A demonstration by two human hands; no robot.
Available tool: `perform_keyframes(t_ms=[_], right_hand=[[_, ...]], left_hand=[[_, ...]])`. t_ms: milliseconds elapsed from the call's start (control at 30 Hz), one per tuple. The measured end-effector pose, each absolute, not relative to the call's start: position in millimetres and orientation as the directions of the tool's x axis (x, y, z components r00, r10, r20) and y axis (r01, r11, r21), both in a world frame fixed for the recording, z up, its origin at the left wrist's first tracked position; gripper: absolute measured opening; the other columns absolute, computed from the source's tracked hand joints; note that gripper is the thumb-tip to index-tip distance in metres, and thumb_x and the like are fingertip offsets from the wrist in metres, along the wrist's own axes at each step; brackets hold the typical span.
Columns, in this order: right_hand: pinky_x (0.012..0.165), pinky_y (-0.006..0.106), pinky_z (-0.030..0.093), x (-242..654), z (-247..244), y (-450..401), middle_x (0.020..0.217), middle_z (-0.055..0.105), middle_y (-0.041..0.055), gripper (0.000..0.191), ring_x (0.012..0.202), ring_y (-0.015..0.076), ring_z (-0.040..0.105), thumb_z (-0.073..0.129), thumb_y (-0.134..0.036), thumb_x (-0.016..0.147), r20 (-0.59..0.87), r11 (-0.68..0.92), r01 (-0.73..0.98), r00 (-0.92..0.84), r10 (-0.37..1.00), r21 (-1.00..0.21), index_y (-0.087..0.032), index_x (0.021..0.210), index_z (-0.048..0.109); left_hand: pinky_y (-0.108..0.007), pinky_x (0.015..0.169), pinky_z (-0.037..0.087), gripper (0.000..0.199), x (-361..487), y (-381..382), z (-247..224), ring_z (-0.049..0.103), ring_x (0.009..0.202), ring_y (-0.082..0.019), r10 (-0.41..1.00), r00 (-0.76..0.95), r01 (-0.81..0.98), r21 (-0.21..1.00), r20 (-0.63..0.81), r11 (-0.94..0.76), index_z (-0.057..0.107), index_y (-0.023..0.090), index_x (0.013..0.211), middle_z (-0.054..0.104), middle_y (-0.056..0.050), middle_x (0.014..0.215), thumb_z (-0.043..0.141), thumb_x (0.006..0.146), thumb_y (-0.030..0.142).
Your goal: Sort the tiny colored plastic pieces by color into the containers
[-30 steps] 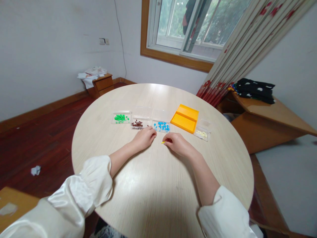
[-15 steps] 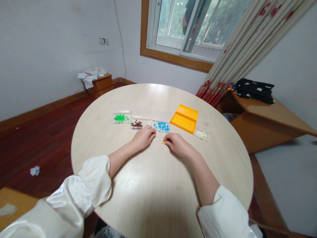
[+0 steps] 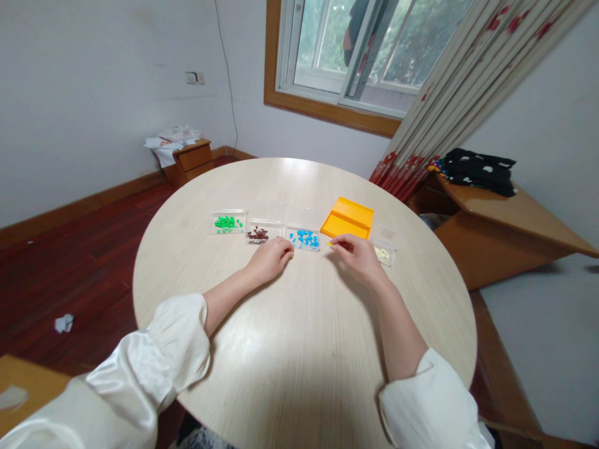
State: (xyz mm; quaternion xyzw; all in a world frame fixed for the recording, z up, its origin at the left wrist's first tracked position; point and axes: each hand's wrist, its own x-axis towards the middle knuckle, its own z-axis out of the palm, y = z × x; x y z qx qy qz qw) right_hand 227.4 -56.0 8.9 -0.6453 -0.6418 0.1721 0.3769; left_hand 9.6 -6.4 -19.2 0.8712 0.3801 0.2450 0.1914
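My right hand (image 3: pixel 355 254) pinches a small yellow piece (image 3: pixel 330 244) just in front of the open yellow case (image 3: pixel 346 219). My left hand (image 3: pixel 274 257) rests on the table with its fingers curled together, near the front of the clear box of blue pieces (image 3: pixel 305 239); what it holds, if anything, is hidden. Left of that stand a clear box with dark brown pieces (image 3: pixel 257 233) and another with green pieces (image 3: pixel 227 222). A clear box of pale yellow pieces (image 3: pixel 384 254) lies right of my right hand, which partly covers it.
The round pale wooden table (image 3: pixel 290 349) fills the middle. Behind it are a window (image 3: pixel 355 56) and a curtain (image 3: pixel 440 87). A wooden stand with dark cloth (image 3: pixel 482 171) is at the right, a small cabinet with papers (image 3: pixel 194 156) at the back left.
My right hand has moved up and to the right with the yellow piece, from the table in front of the blue pieces to the front of the yellow case. My left hand has stayed in place.
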Motion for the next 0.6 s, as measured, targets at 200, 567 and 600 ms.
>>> perform_keyframes(t_ms=[200, 567, 600], right_hand=[[0.076, 0.036, 0.050, 258.8, -5.8, -46.1, 0.086, 0.068, 0.0102, 0.020, 0.077, 0.0191, 0.061, 0.052, -0.026, 0.077, 0.574, 0.064, 0.731, 0.476, 0.666, -0.680, -0.014, 0.084, 0.066], [0.076, 0.037, 0.051, 261.8, -12.1, -45.4, 0.096, 0.067, 0.0146, 0.033, 0.077, 0.0189, 0.062, 0.043, -0.017, 0.078, 0.544, 0.028, 0.723, 0.493, 0.678, -0.690, -0.011, 0.100, 0.066], [0.077, 0.038, 0.051, 260.4, -11.6, -45.6, 0.096, 0.067, 0.0144, 0.033, 0.080, 0.0197, 0.062, 0.043, -0.017, 0.078, 0.553, 0.035, 0.730, 0.484, 0.678, -0.683, -0.011, 0.100, 0.066]], left_hand=[[-0.032, 0.078, 0.046, 0.013, 10.6, -7.9, -17.6, 0.059, 0.083, -0.019, 0.758, 0.596, 0.579, 0.512, 0.265, -0.635, 0.063, 0.014, 0.082, 0.065, -0.007, 0.085, 0.051, 0.084, 0.014], [-0.031, 0.078, 0.046, 0.014, 7.7, -8.0, -13.3, 0.060, 0.083, -0.018, 0.767, 0.584, 0.587, 0.514, 0.268, -0.626, 0.063, 0.015, 0.083, 0.066, -0.007, 0.086, 0.050, 0.084, 0.014], [-0.031, 0.078, 0.046, 0.014, 7.2, -7.7, -13.4, 0.060, 0.082, -0.018, 0.772, 0.575, 0.592, 0.515, 0.269, -0.620, 0.064, 0.014, 0.084, 0.066, -0.007, 0.086, 0.050, 0.084, 0.014]])
